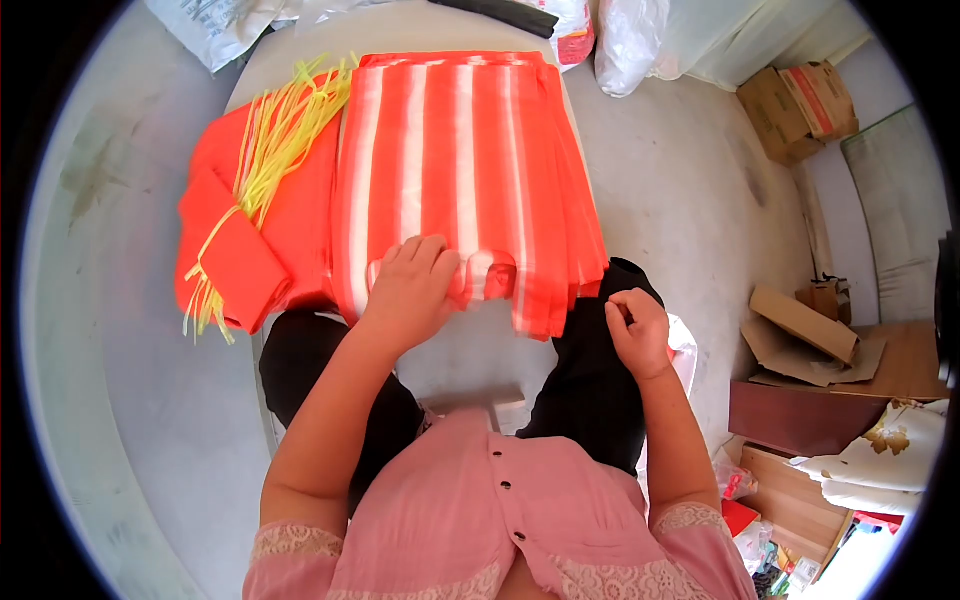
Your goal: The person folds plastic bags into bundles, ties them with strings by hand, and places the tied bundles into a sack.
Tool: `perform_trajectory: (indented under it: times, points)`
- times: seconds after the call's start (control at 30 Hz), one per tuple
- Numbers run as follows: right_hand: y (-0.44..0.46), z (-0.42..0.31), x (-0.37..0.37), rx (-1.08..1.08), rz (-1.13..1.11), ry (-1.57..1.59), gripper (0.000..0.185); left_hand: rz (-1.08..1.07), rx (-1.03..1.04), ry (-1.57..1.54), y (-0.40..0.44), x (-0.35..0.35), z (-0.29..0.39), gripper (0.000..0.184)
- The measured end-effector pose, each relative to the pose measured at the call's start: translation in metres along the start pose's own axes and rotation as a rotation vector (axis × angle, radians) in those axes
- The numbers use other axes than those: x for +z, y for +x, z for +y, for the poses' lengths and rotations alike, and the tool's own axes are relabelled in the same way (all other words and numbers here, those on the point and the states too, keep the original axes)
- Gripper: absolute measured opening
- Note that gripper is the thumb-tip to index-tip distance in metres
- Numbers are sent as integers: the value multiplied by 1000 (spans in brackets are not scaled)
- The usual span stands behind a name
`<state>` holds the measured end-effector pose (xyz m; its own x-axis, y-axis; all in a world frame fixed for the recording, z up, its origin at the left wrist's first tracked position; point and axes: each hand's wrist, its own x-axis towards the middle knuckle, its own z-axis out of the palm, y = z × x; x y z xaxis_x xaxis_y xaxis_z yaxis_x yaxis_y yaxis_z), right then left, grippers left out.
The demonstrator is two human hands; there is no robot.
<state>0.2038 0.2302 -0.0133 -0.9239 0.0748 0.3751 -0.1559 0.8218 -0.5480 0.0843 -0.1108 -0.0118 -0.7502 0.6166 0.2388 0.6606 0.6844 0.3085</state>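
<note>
A stack of red-and-white striped plastic bags lies in front of me on a pale surface. My left hand is at the stack's near edge, its bent fingers close together on the top bag, whose edge is bunched there. Beside it, a notch separates the bag's near edge from a strip that hangs toward me at the right. Above my right knee is my right hand, curled into a loose fist with nothing seen in it, apart from the stack. The undersides of the fingers of both hands are hidden.
Left of the stack lie folded red bags, a bundle of yellow ties and a tied red bundle. A black bar and white plastic bags are at the back. Cardboard boxes and a wooden cabinet stand at right.
</note>
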Motion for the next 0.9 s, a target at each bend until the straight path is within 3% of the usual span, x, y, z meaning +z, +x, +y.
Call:
perform_trajectory:
  times: [0.47, 0.57, 0.7, 0.8, 0.9]
  points:
    - [2, -26, 24, 37, -156, -40, 10, 181, 64, -103, -9, 12, -21, 47]
    - [-8, -23, 49, 78, -100, 46, 16, 222, 36, -178, -10, -2, -19, 44]
    - [11, -78, 72, -228, -65, 72, 39, 284, 50, -211, -9, -8, -20, 41]
    - [40, -107, 82, -266, -73, 198, 39, 288, 67, -178, -9, -4, -25, 43]
    - [63, -118, 98, -94, -146, 298, 46, 271, 75, -178, -8, -6, -26, 42]
